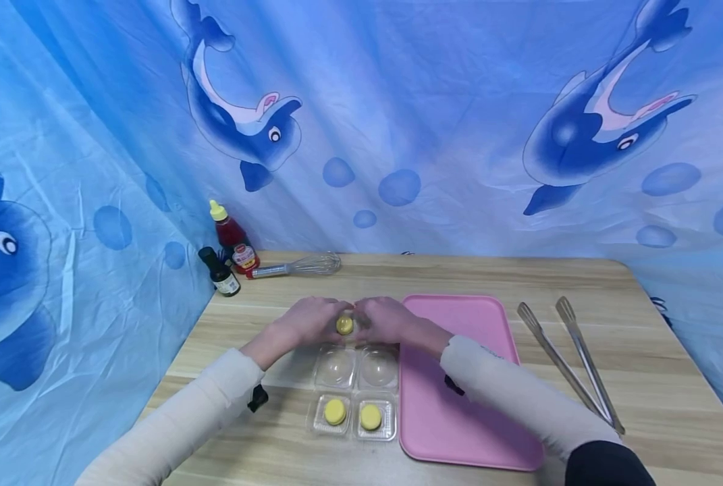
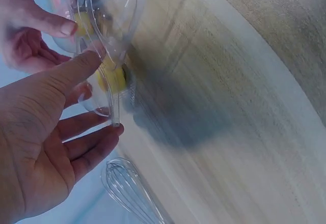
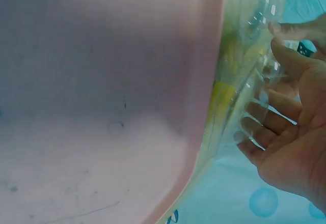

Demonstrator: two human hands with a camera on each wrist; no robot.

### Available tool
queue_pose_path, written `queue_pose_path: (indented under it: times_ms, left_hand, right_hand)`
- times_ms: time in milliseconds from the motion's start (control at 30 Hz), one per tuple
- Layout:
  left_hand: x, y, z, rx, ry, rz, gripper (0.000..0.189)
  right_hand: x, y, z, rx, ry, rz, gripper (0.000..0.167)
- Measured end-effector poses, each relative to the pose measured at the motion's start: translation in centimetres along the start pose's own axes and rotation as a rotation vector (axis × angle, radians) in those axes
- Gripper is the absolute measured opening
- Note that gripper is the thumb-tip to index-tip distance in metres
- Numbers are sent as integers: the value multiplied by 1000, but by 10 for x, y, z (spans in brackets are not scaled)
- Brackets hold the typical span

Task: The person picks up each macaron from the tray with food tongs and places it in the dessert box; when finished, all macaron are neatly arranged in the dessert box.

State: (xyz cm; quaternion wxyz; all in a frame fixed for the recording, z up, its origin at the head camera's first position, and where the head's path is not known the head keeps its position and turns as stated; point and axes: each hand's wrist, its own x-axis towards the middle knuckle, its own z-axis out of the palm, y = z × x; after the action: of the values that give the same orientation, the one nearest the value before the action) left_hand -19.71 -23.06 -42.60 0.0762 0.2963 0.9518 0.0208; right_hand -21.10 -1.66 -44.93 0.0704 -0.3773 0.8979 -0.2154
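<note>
My left hand (image 1: 314,320) pinches the edge of a clear plastic clamshell box (image 2: 116,113) between thumb and fingers. Opposite it, my right hand (image 1: 388,320) holds the other side of the same box, its fingers (image 3: 260,132) along the clear wall. A round yellow macaron (image 1: 345,325) shows between the two hands; a second yellow piece inside is plain in the left wrist view. Just nearer, domed clear lids (image 1: 335,369) lie open, joined to trays (image 1: 391,434) holding two yellow macarons (image 1: 335,412). My fingers hide much of the held box.
A pink tray (image 1: 458,432) lies directly right of the boxes, under my right forearm. Metal tongs (image 1: 570,358) rest farther right. At the back left are a whisk (image 1: 300,266), a red sauce bottle (image 1: 235,239) and a small dark bottle (image 1: 220,273). A blue dolphin curtain (image 1: 361,121) hangs behind.
</note>
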Motion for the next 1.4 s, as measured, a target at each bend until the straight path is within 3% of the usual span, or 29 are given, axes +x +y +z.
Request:
queue_pose_path:
  times_ms: [233,367,500,567,733,867,1100,1400]
  left_hand:
    - [-6,-4,-5,-79,-34,-6,78]
    - [-10,-2,-12,-79,33,25,72]
    - [-18,7,-15,-81,164,152,64]
    - [-23,14,-14,-82,207,231,59]
    - [-38,31,-5,-36,187,308,58]
    - [-46,40,5,-2,157,279,65]
    - [-53,43,20,-36,110,212,76]
    - [-50,47,33,-14,98,213,78]
  right_hand:
    - [-20,-5,-17,-40,63,-58,66]
    - [-39,-14,-26,-72,146,-98,63]
    - [-60,-19,-31,-83,200,-122,51]
    - [-72,-20,-31,-58,188,-119,46]
    - [-96,-12,-25,2,113,-70,43]
    - [-110,-5,-16,23,99,-25,54]
    - [-121,1,0,68,101,6,70]
    - [-121,1,12,111,104,44,77]
